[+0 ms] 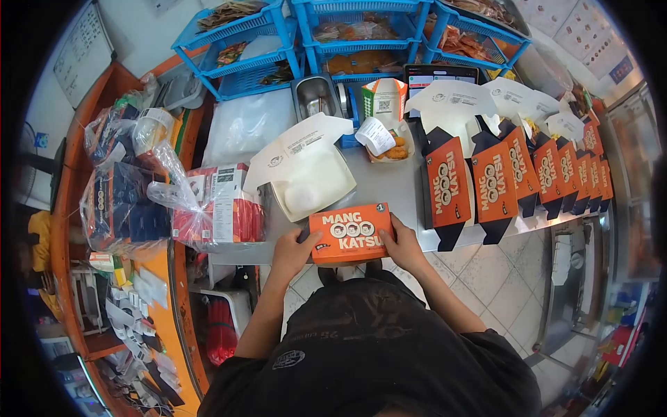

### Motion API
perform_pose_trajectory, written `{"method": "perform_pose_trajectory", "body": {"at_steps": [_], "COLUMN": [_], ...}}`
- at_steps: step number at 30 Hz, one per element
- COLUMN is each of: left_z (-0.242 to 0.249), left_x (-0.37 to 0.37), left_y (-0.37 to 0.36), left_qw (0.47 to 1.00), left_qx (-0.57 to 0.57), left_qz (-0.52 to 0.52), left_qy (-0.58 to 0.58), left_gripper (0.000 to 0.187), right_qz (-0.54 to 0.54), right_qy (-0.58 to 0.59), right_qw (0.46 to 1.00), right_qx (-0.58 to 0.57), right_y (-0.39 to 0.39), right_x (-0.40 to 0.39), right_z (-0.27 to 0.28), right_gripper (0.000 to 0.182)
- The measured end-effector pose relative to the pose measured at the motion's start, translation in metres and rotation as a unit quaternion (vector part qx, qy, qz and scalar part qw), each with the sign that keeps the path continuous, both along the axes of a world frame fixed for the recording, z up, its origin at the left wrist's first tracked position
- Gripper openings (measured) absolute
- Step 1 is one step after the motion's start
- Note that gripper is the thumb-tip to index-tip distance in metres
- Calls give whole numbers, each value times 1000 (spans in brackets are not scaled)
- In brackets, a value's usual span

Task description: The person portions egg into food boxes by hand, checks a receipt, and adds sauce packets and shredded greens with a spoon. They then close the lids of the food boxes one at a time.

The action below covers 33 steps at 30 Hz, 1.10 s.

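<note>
An orange takeout box (349, 251) printed "MANG KATSU" is held level at the counter's front edge, its lid closed. My left hand (294, 251) grips its left end, thumb on top. On the opposite end, my right hand (404, 243) is closed the same way. Just beyond stands an open takeout box (333, 177) with its lid raised, holding a white mound that looks like rice. Farther back, a small open carton (384, 97) contains fried brown pieces, with a curled paper receipt (376, 136) on it.
Several open orange takeout boxes (495, 182) line the counter's right side. Plastic-wrapped packs (221, 205) sit at left beside a clear plastic sheet (246, 128). Blue racks (361, 46) with bagged food, a metal container (316, 97) and a tablet (439, 74) stand at the back.
</note>
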State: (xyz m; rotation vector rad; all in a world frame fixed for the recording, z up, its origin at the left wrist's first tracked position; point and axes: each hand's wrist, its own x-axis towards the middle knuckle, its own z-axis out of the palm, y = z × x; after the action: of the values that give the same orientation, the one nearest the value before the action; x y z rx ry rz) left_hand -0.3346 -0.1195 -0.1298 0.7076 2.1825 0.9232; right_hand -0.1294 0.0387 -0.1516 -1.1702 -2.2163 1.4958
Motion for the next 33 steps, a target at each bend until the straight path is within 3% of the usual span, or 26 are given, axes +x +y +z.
{"method": "perform_pose_trajectory", "body": {"at_steps": [4,6,10,11,12,13,14,16,18,19,23,25,26,27,28,29,31,33], "left_z": [-9,-9,-26,-36,-44,-38,-27,-31,-73,-77,-69,-42,-20,-23,-30,-33,-31,-33], "left_x": [-7,-5,2,6,8,13,21,32,29,30,40,44,46,43,38,35,31,33], "left_y": [1,4,4,-3,-9,-16,-24,-38,-44,-41,-39,-28,-14,-3,6,10,13,5], "left_qw": [999,990,986,995,993,993,981,941,927,911,922,872,874,875,874,866,860,872], "left_qx": [-38,-104,-75,17,109,112,157,203,252,300,274,207,184,182,224,267,275,266], "left_qz": [-30,-46,-72,-55,-39,-40,-107,-222,-205,-189,-165,-185,-203,-200,-246,-290,-291,-289], "left_qy": [-15,-88,-134,-79,-23,-19,36,158,185,208,216,404,400,401,354,307,317,291], "left_gripper": [51,49,47,46,47,47,46,46,45,44,38,31,31,31,32,33,34,36], "right_qz": [-3,-9,-10,-9,26,59,59,166,165,162,155,123,126,129,132,137,16,-14], "right_qy": [-4,-12,2,5,60,115,118,127,110,89,115,125,127,60,-8,-4,77,92], "right_qw": [1000,1000,1000,1000,992,961,960,962,960,959,947,956,956,943,921,919,965,970], "right_qx": [-6,3,-30,-30,109,246,248,178,197,214,256,234,234,301,367,369,252,224], "right_y": [0,-2,-1,-2,-4,-4,-2,-4,-7,-7,-6,-5,-3,4,12,20,39,52], "right_x": [-2,-5,-3,1,9,16,23,38,39,38,35,31,24,16,5,-11,-58,-110], "right_z": [-2,2,8,8,7,6,5,3,-17,-20,-20,-15,-6,7,15,15,7,-11], "right_gripper": [57,57,59,59,55,52,52,49,47,47,43,33,33,28,24,24,19,17]}}
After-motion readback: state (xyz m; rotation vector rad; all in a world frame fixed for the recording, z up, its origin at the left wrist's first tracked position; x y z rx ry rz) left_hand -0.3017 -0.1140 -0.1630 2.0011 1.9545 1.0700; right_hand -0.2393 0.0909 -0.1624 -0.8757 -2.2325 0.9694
